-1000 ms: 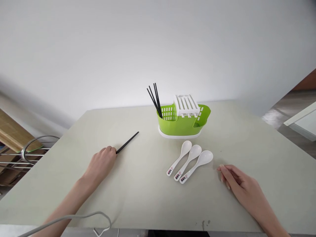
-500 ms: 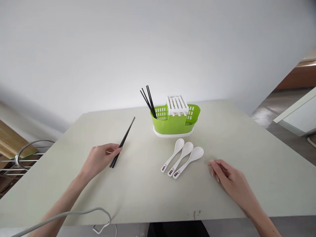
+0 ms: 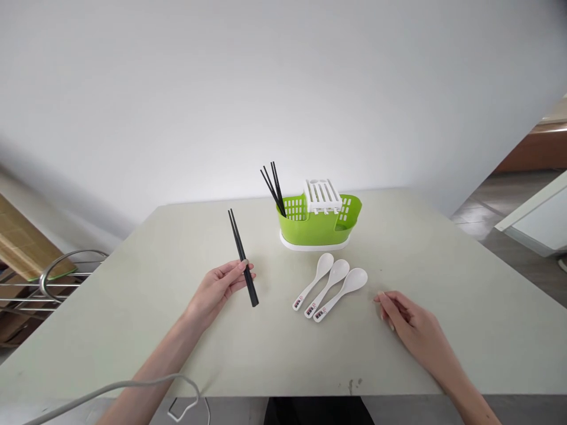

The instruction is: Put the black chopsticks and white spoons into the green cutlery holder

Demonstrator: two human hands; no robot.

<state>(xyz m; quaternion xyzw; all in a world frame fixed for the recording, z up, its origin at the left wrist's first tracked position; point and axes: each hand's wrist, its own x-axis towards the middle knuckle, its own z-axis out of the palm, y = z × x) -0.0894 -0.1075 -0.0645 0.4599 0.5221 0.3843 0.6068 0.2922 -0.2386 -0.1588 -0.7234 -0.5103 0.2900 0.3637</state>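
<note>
A pair of black chopsticks (image 3: 242,257) is pinched in the left hand (image 3: 220,287), the fingers (image 3: 241,265) clamped around the sticks a little below their middle. The sticks are lifted clear of the tabletop (image 3: 146,277) and stand steeply, their upper ends leaning away toward the wall, their lower ends pointing down just past the fingers. They sit to the left of the green cutlery holder (image 3: 319,223) and somewhat nearer the person than it.

The green cutlery holder stands on a white base toward the far middle of the tabletop. More black chopsticks (image 3: 273,188) stick up out of its left end (how many is hard to count), fanned slightly and leaning left. A white slotted insert (image 3: 322,195) sits on top of the holder at its middle.

Just in front of the holder lie three white spoons (image 3: 330,287), side by side and touching or nearly so, bowls toward the holder, handles slanting down and left, each with a small label at the handle end.

To the right of the spoons, and near them, the right hand (image 3: 410,327) rests on the tabletop, its fingers loosely curled and holding nothing
</note>
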